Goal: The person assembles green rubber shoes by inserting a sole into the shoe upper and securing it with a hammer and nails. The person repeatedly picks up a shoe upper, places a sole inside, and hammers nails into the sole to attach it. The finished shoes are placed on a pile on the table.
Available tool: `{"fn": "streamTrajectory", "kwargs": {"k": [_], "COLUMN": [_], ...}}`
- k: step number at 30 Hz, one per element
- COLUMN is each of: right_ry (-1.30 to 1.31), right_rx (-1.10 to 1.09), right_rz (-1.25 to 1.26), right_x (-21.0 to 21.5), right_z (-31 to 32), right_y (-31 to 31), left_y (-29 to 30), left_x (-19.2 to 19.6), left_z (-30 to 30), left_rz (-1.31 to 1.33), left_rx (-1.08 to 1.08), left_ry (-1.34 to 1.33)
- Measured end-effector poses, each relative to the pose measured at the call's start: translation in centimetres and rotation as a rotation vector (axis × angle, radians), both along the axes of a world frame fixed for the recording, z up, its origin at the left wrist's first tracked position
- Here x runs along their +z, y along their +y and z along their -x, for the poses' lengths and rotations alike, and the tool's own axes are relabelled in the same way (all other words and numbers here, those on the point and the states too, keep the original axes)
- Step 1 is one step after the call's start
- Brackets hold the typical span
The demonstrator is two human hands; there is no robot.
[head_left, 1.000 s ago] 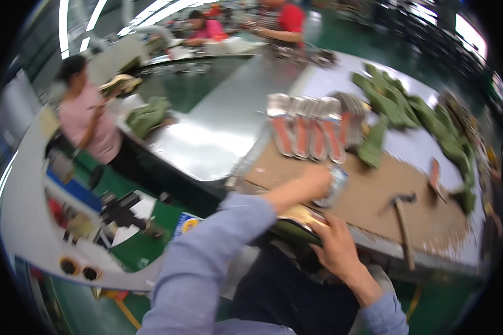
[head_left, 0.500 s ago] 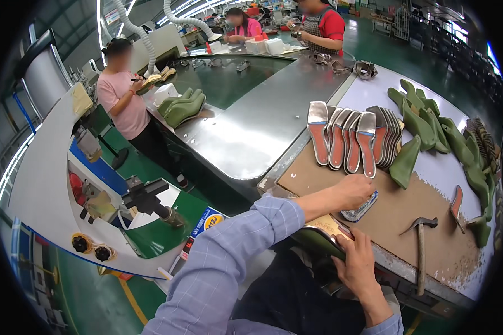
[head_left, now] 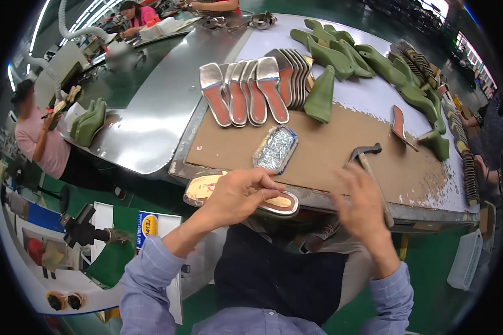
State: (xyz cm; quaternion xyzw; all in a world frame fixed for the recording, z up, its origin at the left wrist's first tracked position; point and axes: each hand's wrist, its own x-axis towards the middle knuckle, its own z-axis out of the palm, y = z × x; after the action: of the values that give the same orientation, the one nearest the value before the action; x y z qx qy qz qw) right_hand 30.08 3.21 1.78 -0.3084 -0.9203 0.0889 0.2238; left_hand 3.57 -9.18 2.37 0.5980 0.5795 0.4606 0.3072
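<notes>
My left hand [head_left: 237, 195] is over an insole [head_left: 204, 187] with a cream face and brown edge, lying sole-up on a shoe last at the table's front edge. Its thumb and forefinger are pinched together above the insole; what they hold is too small to make out. To the right, my right hand [head_left: 359, 204] is slightly blurred, its fingers apart, close beside the hammer [head_left: 369, 162] and partly covering its handle. Just beyond my left hand, a small blue-rimmed tray [head_left: 276, 149] full of nails rests on the brown board [head_left: 330, 148].
Silver-edged red insoles [head_left: 251, 92] stand in a row behind the tray. Green shoe lasts [head_left: 341, 53] cover the back right. A single red insole [head_left: 398, 125] lies at right. A steel tabletop [head_left: 151, 123] extends left, where a person in pink [head_left: 39, 131] works. A machine [head_left: 84, 226] stands at lower left.
My view has turned right. My left hand has come from the nail tray to the insole. My right hand has let go of the shoe last and moved right to the hammer.
</notes>
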Motion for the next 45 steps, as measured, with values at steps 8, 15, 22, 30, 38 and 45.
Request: {"fn": "streamTrajectory", "kwargs": {"k": [8, 15, 22, 30, 38, 45], "right_ry": [-0.157, 0.425, 0.404, 0.305, 0.217, 0.264], "right_rx": [-0.355, -0.474, -0.443, -0.526, -0.473, -0.355], "right_rz": [0.158, 0.914, 0.812, 0.750, 0.542, 0.595], "right_x": [-4.2, 0.3, -1.3, -0.8, -1.6, 2.7], "right_z": [-9.1, -7.8, -8.2, -7.7, -8.0, -7.4], "right_y": [3.8, 0.2, -0.5, -1.0, -0.9, -3.8], "left_y": [0.8, 1.2, 1.5, 1.5, 1.6, 1.4], "left_x": [1.3, 1.7, 0.7, 0.4, 0.4, 0.1], "left_z": [-0.4, -1.0, -1.3, -1.4, -1.5, -1.6], "left_rz": [0.204, 0.070, 0.091, 0.044, 0.050, -0.016], "left_rx": [0.007, -0.103, -0.006, 0.005, -0.012, -0.034], "left_ry": [0.182, 0.497, 0.162, 0.476, 0.504, 0.527]}}
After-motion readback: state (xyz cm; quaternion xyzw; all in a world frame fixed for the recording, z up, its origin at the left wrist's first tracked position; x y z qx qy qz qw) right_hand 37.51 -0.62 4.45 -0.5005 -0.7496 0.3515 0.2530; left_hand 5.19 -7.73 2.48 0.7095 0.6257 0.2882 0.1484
